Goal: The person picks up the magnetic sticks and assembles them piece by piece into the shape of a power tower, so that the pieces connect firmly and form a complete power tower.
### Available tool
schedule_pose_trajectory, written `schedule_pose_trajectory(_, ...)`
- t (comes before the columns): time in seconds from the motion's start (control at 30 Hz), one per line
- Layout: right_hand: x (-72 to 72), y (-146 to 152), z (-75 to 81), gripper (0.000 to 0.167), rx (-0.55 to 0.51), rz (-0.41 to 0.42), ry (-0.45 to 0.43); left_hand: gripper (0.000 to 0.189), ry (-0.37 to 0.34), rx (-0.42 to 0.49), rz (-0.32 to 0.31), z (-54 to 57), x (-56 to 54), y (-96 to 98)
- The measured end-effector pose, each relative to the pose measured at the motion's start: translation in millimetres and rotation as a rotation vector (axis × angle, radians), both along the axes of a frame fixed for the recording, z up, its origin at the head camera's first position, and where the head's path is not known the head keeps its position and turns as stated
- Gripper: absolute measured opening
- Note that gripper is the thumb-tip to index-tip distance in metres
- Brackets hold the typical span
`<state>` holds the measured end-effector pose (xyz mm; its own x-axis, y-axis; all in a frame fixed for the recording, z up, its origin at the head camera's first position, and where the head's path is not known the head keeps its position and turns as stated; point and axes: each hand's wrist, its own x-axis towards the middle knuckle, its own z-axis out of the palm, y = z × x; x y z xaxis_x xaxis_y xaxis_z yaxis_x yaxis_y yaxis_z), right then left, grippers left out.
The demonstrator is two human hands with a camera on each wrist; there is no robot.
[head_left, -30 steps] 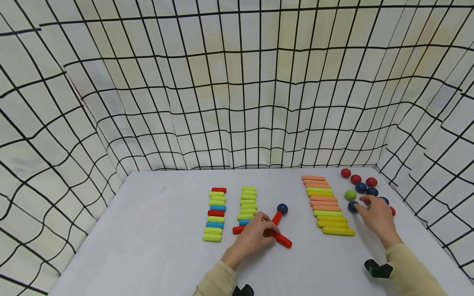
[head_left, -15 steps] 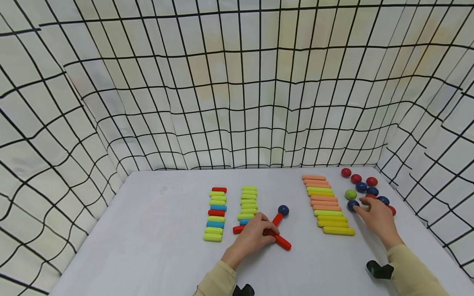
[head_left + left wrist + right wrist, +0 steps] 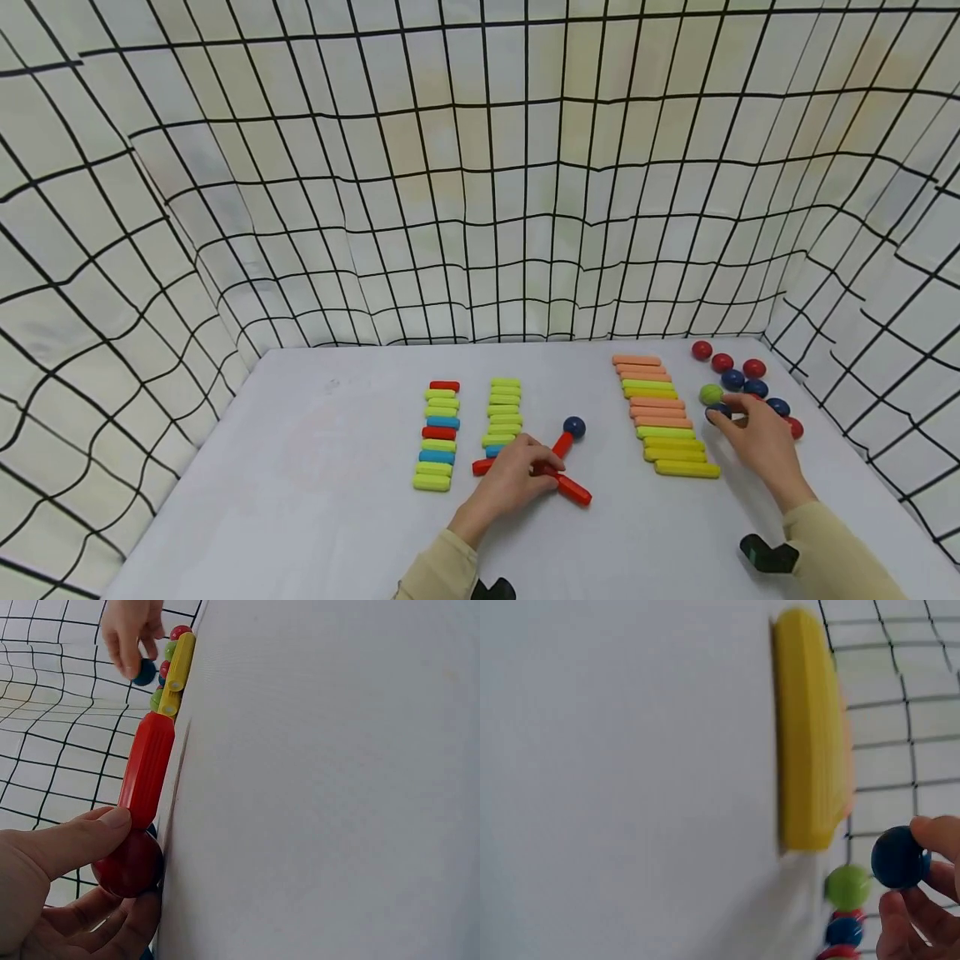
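In the left wrist view my left hand (image 3: 513,475) grips a dark red ball (image 3: 127,866) between thumb and fingers. A red rod (image 3: 148,769) is joined to that ball. More red rods spread from under the hand in the head view, one of them ending at a dark blue ball (image 3: 574,427). My right hand (image 3: 765,446), over at the right, pinches another blue ball (image 3: 896,857) with thumb and fingertips. This ball hangs slightly above the table beside a green ball (image 3: 711,394). The red ball is hidden by my left hand in the head view.
Two columns of short rods (image 3: 433,446) in green, blue and red lie left of centre. Longer yellow, green and orange rods (image 3: 673,444) form a column at right. Several red and blue balls (image 3: 722,362) cluster behind my right hand. Netting over white cloth (image 3: 525,208) walls the table.
The right hand has closed its fingers on the blue ball and raised it slightly off the table. My left hand and the red rods have stayed almost still.
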<state>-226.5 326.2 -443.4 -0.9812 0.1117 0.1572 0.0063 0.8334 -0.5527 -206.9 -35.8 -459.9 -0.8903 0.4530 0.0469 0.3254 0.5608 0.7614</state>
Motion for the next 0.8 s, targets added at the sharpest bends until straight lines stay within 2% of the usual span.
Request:
schedule_pose_trajectory(0.07, 8.8, -11, 6.6, 0.052, -0.014, 0.06, -0.001, 0.015, 0.004, -0.007, 0.0, -0.2, -0.3, 0.4)
schedule_pose_trajectory(0.17, 23.2, -30, 12.9, 0.05, -0.05, 0.216, -0.053, 0.014, 0.011, -0.012, 0.002, -0.7, -0.9, 0.7)
schedule_pose_trajectory(0.3, 38.9, -55, 9.6, 0.043, -0.173, 0.428, -0.205, 0.014, 0.012, -0.009, 0.002, -0.5, -1.3, 1.0)
schedule_pose_trajectory(0.4, 46.3, -71, 2.6, 0.04, -0.273, 0.531, -0.306, 0.014, 0.011, -0.009, 0.0, 0.0, -1.4, 0.9)
schedule_pose_trajectory(0.5, 49.0, -82, -4.7, 0.038, -0.312, 0.586, -0.334, 0.014, 0.013, -0.013, -0.001, 0.3, -1.5, 0.9)
schedule_pose_trajectory(0.8, 48.4, -99, -12.4, 0.034, -0.293, 0.633, -0.279, 0.014, 0.023, -0.016, -0.007, 0.4, -1.8, 1.5)
